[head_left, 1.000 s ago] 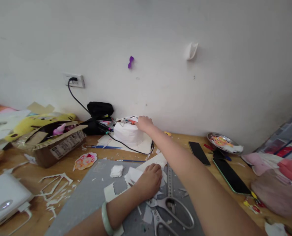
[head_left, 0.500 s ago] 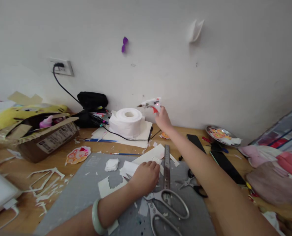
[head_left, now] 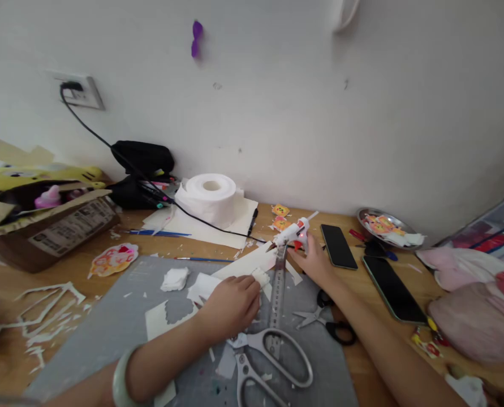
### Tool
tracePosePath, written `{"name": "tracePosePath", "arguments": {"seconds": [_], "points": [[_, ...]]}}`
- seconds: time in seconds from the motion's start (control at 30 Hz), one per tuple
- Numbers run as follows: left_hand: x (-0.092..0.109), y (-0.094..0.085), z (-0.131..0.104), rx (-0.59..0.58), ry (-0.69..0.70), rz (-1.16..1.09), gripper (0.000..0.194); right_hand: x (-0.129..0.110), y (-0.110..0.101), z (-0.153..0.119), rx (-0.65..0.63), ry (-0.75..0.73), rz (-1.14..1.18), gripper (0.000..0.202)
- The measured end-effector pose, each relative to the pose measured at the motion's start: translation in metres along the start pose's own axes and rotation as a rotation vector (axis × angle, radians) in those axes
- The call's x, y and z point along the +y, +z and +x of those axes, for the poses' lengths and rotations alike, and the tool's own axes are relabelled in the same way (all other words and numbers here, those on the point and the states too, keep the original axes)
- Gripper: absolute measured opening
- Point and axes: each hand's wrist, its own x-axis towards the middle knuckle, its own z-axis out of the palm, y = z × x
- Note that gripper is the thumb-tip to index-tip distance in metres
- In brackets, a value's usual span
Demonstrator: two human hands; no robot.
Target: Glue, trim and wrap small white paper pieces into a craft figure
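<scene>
Glue gun (head_left: pixel 292 232), white and red plastic, sits grasped in your right hand (head_left: pixel 315 262), near the grey metal ruler's (head_left: pixel 278 302) far end: likely light, stiff; keep to its handle (head_left: pixel 305 241). Your left hand (head_left: pixel 235 302) curls over pale cut paper (head_left: pixel 262 276), whether gripping I can't tell.

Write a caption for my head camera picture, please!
Right grip on the glue gun, left grip by paper scraps, silver scissors nearby.

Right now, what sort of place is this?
Probably a home craft table: I can see a glue gun, big metal-handled scissors and cut paper.
</scene>
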Motion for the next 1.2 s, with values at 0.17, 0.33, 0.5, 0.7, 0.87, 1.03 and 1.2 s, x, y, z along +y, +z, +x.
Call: {"name": "tracePosePath", "arguments": {"seconds": [0.17,0.33,0.5,0.7,0.87,1.03,1.2], "points": [[-0.001,0.002,0.002,-0.019,0.003,-0.036,0.020,0.003,0.003,-0.005,-0.045,-0.083,-0.045,0.037],[-0.004,0.007,0.003,-0.027,-0.004,-0.076,0.018,0.007,0.004,-0.003,-0.055,-0.183,-0.145,0.030],[-0.007,0.012,0.002,-0.004,-0.003,-0.106,0.016,0.007,0.005,-0.004,-0.081,-0.187,-0.191,0.024],[-0.008,0.013,0.003,0.001,-0.003,-0.118,0.016,0.007,0.006,-0.005,-0.094,-0.180,-0.232,0.025],[-0.009,0.013,0.003,0.006,0.002,-0.124,0.015,0.002,0.004,-0.005,-0.106,-0.157,-0.287,0.024],[-0.009,0.014,0.003,0.011,0.003,-0.127,0.017,-0.002,0.002,-0.005,-0.117,-0.138,-0.329,0.025],[-0.009,0.015,0.003,0.020,0.000,-0.137,0.016,-0.003,0.002,-0.005,-0.124,-0.135,-0.337,0.026]]}}
